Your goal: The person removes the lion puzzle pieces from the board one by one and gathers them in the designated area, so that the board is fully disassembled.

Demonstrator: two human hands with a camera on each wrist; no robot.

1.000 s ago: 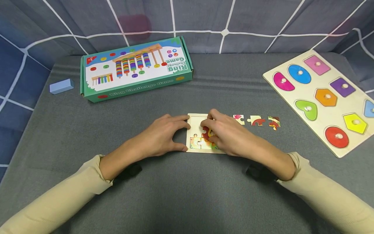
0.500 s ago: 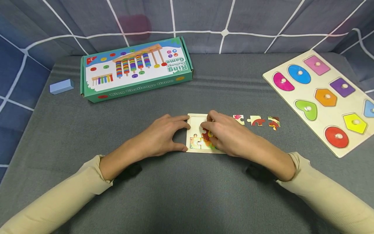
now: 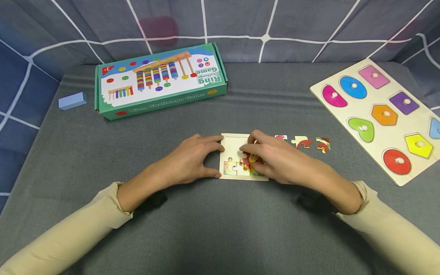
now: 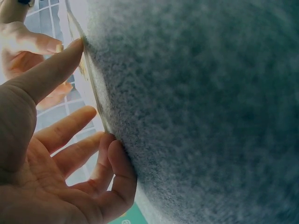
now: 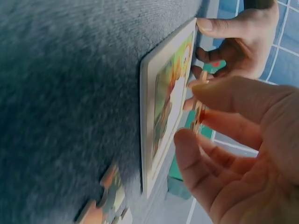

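Observation:
A small wooden puzzle tray (image 3: 232, 147) lies in the middle of the table, with jigsaw pieces (image 3: 229, 168) along its near side. My left hand (image 3: 192, 158) rests at the tray's left edge, its thumb at the near corner and fingertips at the far one. Above the tray, my right hand (image 3: 276, 158) pinches a red and yellow puzzle piece (image 5: 199, 112) between thumb and fingers. That piece is tilted and clear of the tray in the right wrist view. My right fingers hide part of the tray's right side in the head view.
Loose puzzle pieces (image 3: 302, 142) lie in a row right of the tray. A shape-peg board (image 3: 371, 145) stands at the right. Behind are a green Ring Challenge Game box (image 3: 161, 82) and a blue block (image 3: 72, 101). A checked cloth (image 3: 237, 23) hangs at the back.
My right hand has shifted slightly right with the puzzle piece, uncovering the tray's near right corner and covering more of the nearest loose piece. My left hand stays put.

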